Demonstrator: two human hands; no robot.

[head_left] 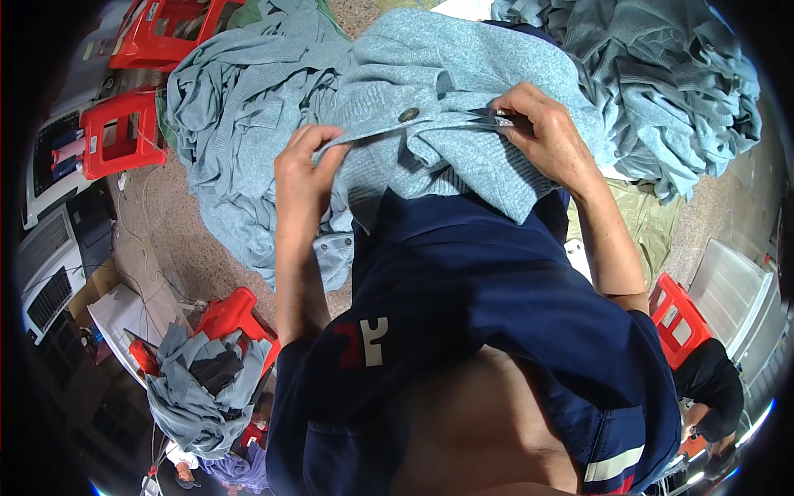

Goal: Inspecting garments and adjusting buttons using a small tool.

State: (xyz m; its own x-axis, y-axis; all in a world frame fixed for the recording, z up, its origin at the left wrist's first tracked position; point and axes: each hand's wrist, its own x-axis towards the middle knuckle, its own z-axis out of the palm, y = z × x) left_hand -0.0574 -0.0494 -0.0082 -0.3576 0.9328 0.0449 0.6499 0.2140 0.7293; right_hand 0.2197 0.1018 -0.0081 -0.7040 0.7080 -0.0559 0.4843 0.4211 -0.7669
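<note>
A light blue-grey knitted cardigan (463, 62) lies bunched over my lap, its ribbed button band stretched across the middle. My left hand (303, 174) pinches the band at its left end between thumb and fingers. A dark round button (408, 115) sits on the band, between my two hands. My right hand (552, 136) is closed around small dark thread snips (486, 117), whose blades point left along the band, close to the fabric. The cardigan's lower ribbed corner hangs below my right hand.
Heaps of similar knitwear lie at the left (236, 132) and the right (653, 99). Red plastic stools (124, 136) stand around me; one at lower left carries more garments (198, 405). An olive sheet (633, 219) covers floor at right. Another person (710, 384) is at lower right.
</note>
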